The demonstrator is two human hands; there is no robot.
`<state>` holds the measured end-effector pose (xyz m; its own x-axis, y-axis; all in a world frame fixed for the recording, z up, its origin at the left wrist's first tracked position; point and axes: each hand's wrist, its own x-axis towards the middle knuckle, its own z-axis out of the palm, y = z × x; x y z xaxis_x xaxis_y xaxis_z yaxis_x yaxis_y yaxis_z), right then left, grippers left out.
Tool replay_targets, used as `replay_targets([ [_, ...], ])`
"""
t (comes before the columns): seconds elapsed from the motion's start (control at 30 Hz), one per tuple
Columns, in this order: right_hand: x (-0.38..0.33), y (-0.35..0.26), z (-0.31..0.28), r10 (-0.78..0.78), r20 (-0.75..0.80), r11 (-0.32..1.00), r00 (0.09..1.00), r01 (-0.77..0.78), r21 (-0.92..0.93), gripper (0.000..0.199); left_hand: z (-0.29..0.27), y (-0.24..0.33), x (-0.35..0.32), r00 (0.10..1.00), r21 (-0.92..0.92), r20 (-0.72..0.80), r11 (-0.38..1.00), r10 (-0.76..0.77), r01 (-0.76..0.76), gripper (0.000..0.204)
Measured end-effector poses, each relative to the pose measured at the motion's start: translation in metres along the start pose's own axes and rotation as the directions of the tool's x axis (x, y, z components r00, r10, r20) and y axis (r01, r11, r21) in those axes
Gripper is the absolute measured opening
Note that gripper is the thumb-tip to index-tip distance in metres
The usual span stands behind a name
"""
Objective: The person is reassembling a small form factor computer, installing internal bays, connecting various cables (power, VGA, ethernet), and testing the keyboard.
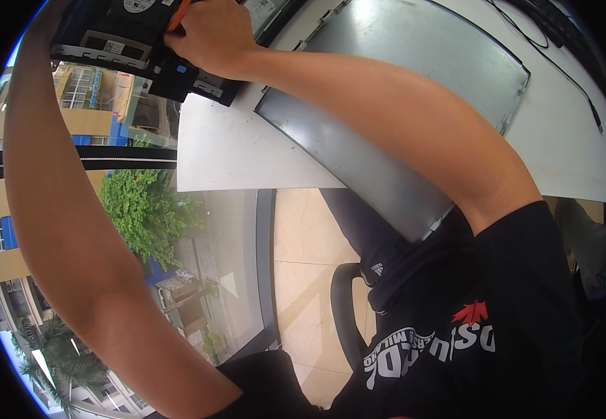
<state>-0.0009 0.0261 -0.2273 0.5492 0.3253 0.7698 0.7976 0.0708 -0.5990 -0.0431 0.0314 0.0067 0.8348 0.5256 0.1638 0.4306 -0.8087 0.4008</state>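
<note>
A white table point(222, 150) fills the upper middle and upper right of the frame, beside a window point(236, 230) at left; tiled floor point(303, 230) and a chair arm point(345, 307) show at lower centre. The black case point(118, 35) sits at upper left, reaching past the table's left edge. The right hand point(212, 38) is curled closed around an orange tool point(179, 15) over it; the left hand lies out of view, so its state cannot be told. A metal panel point(414, 42) slants from top centre past the table's near edge, under the right forearm. Bare tabletop shows between panel and left edge, and at right near a cable point(596, 115).
</note>
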Motion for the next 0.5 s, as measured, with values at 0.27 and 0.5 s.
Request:
replay_targets([
  [0.27,0.002,0.000,0.001,-0.025,-0.010,0.999,1.000,0.024,-0.024,0.026,-0.004,-0.004,0.007,0.998,-0.029,0.005,0.998,-0.058,0.058,0.048],
  [0.5,0.002,-0.002,0.004,-0.019,0.081,0.998,0.997,0.024,-0.064,0.029,-0.009,-0.001,0.002,0.997,0.028,0.041,0.997,-0.072,0.071,0.053],
])
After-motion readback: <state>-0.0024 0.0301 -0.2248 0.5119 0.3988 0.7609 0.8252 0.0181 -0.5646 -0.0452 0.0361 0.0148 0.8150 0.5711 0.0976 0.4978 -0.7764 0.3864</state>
